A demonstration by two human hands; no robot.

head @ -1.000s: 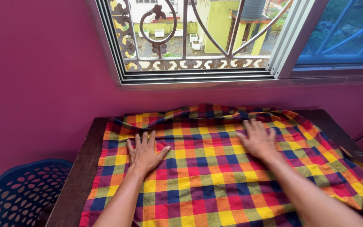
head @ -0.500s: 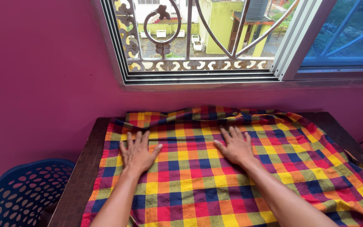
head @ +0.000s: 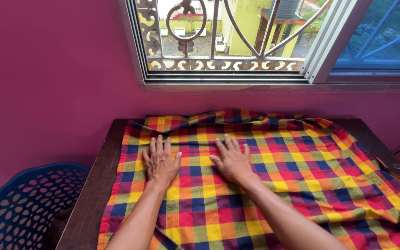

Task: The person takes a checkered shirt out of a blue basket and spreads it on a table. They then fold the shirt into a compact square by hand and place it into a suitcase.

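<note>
A checked cloth (head: 302,166) in red, yellow, blue and green lies spread over a dark wooden table (head: 89,194). My left hand (head: 161,161) rests flat on the cloth's left part, fingers apart, palm down. My right hand (head: 231,160) lies flat a short way to its right, near the cloth's middle, fingers also spread. Neither hand holds anything. The cloth's far edge is rumpled against the wall.
A blue perforated plastic basket (head: 24,208) stands on the floor left of the table. A pink wall (head: 52,74) rises behind, with a barred window (head: 223,41) above the table. The table's right edge (head: 385,153) shows bare wood.
My right hand has slid leftward across the cloth, from the right-centre to close beside my left hand. My left hand has stayed nearly in place.
</note>
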